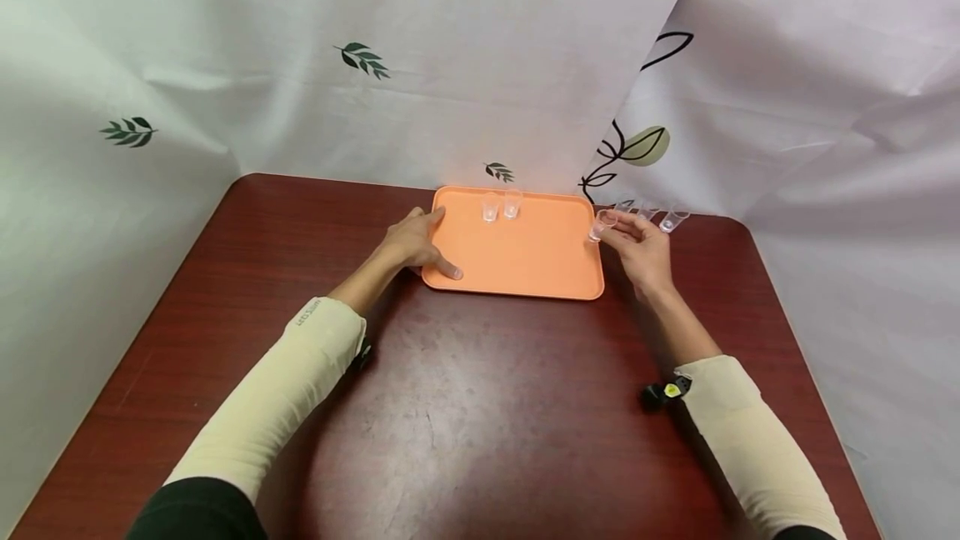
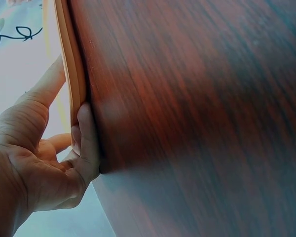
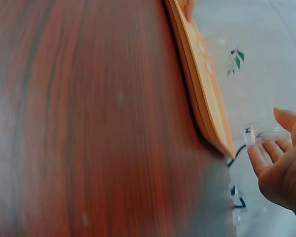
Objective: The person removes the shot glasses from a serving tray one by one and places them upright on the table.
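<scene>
An orange rectangular tray (image 1: 517, 252) lies at the far side of the table, with two small clear plastic cups (image 1: 512, 205) standing near its back edge. My left hand (image 1: 411, 242) grips the tray's left end, its thumb over the rim; in the left wrist view, fingers (image 2: 89, 138) curl against the tray's outer side. Over the tray's right edge, my right hand (image 1: 643, 257) pinches another clear cup (image 1: 597, 232) between thumb and fingers, the cup tilted. Several more clear cups (image 1: 672, 222) stand behind the right hand, partly hidden by it.
The dark red wooden table (image 1: 465, 407) extends toward me and to both sides of the tray. A white curtain (image 1: 300, 107) with leaf prints hangs right along the table's back edge and sides. A dark device (image 1: 663, 392) is strapped at my right wrist.
</scene>
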Available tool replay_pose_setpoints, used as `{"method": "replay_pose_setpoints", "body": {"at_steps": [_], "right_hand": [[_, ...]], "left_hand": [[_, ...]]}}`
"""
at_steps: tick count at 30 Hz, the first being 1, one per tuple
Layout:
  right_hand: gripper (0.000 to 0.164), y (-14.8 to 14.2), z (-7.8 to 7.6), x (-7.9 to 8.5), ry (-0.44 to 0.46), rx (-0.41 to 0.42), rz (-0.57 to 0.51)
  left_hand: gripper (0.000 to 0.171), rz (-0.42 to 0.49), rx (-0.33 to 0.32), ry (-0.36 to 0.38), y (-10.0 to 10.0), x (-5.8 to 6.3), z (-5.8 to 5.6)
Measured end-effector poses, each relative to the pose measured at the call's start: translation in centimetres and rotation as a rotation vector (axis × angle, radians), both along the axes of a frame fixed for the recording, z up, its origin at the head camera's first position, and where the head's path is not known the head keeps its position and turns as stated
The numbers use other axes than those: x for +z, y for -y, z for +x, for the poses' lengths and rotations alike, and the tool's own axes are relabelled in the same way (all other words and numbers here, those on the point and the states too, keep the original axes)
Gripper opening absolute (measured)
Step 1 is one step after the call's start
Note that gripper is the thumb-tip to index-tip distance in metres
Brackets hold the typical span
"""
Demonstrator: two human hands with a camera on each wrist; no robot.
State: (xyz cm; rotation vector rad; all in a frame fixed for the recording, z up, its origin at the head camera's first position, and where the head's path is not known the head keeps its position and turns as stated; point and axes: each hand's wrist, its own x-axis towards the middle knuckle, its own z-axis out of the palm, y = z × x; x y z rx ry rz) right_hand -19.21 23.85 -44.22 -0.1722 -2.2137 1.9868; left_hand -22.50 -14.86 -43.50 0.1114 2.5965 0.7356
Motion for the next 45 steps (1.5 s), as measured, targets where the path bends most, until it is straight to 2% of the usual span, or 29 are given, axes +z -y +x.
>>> {"method": "replay_pose_setpoints", "body": {"at_steps": [2,4,10,12,19,25,29,34,39,45], "right_hand": [[0.047,-0.6,0.0,0.1,-0.001,-0.019,-0.018],[0.048,-1.3,0.0,0.2,0.005,-0.038,-0.027],[0.052,-3.1,0.0,0.1,0.04,-0.095,-0.044],[0.052,-3.7,0.1,0.0,0.053,-0.112,-0.049],[0.051,-6.0,0.3,-0.3,0.084,-0.17,-0.084],[0.047,-7.6,0.2,-0.3,0.09,-0.219,-0.117],[0.046,-8.6,0.2,-0.3,0.101,-0.241,-0.138],[0.043,-9.6,0.2,-0.4,0.108,-0.267,-0.175],[0.036,-10.1,0.2,-0.5,0.108,-0.274,-0.222],[0.034,-10.7,0.2,-0.7,0.107,-0.283,-0.268]], "left_hand": [[0.145,-0.01,-0.01,-0.004,-0.1,0.5,0.3],[0.144,-0.008,-0.005,-0.001,-0.1,0.4,0.2],[0.151,0.019,0.027,0.02,0.5,-1.8,-1.5],[0.151,0.025,0.027,0.025,0.5,-1.9,-1.6],[0.148,0.024,0.018,0.03,0.0,-0.5,-0.3],[0.144,0.021,0.012,0.023,0.0,-0.2,-0.1],[0.142,0.018,0.0,0.026,-0.1,0.6,0.4],[0.142,0.031,0.007,0.021,-0.1,0.7,0.5],[0.143,0.034,0.033,0.022,-0.1,0.3,0.2],[0.14,0.024,0.015,0.014,-0.3,0.7,0.5]]}}
